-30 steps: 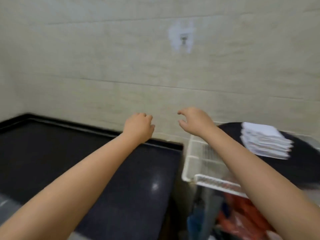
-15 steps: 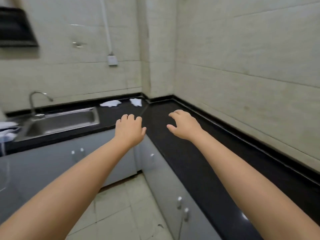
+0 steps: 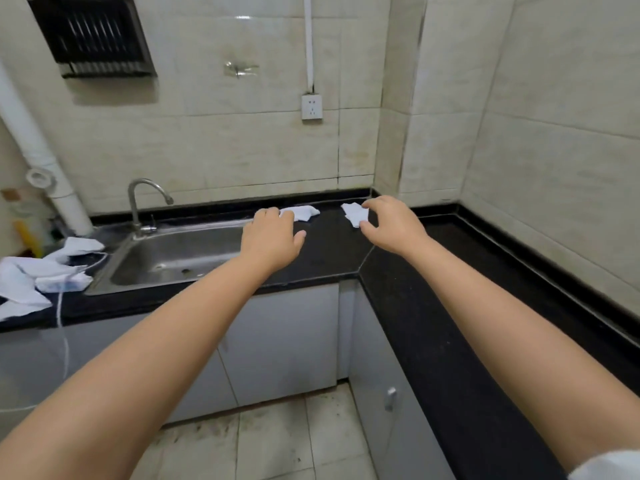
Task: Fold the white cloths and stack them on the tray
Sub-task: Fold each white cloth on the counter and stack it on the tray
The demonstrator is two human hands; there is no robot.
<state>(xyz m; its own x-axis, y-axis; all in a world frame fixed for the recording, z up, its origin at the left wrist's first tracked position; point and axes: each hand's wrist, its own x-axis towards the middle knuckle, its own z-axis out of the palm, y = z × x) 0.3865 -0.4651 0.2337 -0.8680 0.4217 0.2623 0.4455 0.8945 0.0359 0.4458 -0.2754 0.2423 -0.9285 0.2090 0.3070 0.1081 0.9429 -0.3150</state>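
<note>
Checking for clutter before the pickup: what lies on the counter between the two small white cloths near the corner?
Nothing: the head view shows only bare black counter between the left cloth and the right cloth.

This is a home kitchen, small and well worn. A black L-shaped worktop (image 3: 408,292) runs along two tiled walls (image 3: 242,143) and turns the corner right of centre. Set into it at centre left is a steel sink (image 3: 173,258) with a curved tap (image 3: 138,202) behind it. Pale grey cupboards (image 3: 291,341) stand below the worktop, over a stained tile floor (image 3: 277,441) at the bottom of the frame. On the far wall a white socket (image 3: 311,106) hangs from a cable duct, a dark grille (image 3: 93,34) fills the upper left, and a white drainpipe (image 3: 41,161) slants down the left edge.
</note>
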